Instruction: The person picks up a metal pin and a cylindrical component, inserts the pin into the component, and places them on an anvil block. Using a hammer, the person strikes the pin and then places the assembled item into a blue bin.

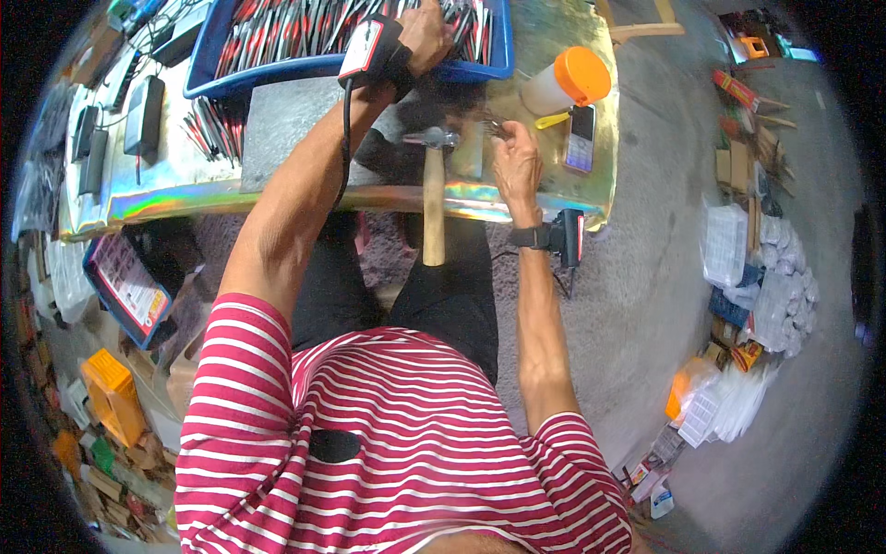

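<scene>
Up at the top centre, the left hand reaches into the blue tray of red-and-black tools, fingers closed among them. Its mate, the right hand, pinches a small metal piece beside the hammer lying on the bench. Picking seems underway; next likely needs a firm grip. An orange-lidded jar stands upper right; a red-labelled box sits far left.

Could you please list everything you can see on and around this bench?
Tray: one, blue, far bench edge, full of red-and-black tools.
Hammer: one, wooden handle, metal head, bench centre.
Jar: one, white with orange lid, on its side, right.
Phone: one, beside jar.
Bench: one, iridescent top.
Left hand: reaching into tray, wrist device.
Right hand: pinching a small metal piece, wrist device.
</scene>
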Demonstrator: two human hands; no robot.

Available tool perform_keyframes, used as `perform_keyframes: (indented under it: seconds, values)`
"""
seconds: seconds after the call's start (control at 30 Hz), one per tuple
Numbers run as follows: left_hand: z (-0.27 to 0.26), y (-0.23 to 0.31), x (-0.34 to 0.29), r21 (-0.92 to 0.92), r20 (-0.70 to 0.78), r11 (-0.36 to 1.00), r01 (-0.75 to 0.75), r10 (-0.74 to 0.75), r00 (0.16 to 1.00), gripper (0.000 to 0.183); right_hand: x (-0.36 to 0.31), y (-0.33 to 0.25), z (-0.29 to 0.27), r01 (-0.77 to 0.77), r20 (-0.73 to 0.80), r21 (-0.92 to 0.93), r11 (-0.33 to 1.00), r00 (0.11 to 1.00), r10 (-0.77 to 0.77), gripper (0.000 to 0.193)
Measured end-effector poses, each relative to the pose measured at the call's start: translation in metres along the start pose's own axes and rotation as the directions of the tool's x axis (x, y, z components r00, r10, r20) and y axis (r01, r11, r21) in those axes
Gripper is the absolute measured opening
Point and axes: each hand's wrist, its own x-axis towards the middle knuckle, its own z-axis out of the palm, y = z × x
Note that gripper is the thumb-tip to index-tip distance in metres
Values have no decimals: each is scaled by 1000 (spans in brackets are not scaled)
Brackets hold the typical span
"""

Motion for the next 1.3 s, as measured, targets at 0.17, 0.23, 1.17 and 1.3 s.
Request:
perform_keyframes:
  seconds: [0.17,0.23,1.17,1.3]
  values:
    - [-29,21,-19,-146,-193,978,-147,118,974,36,1,11,5,30,-42,-74,997,999,-33,19]
    - [-62,30,-25,-267,-230,948,-172,111,967,31,1,13,7,34,-47,-67,997,998,-37,18]
    - [-149,-155,-182,-100,-579,941,324,-320,750,5,7,34,-3,55,-40,49,997,998,-53,15]
    - [-156,-151,-180,-122,-464,915,384,-395,793,17,9,45,-2,77,-87,9,997,993,-76,14]
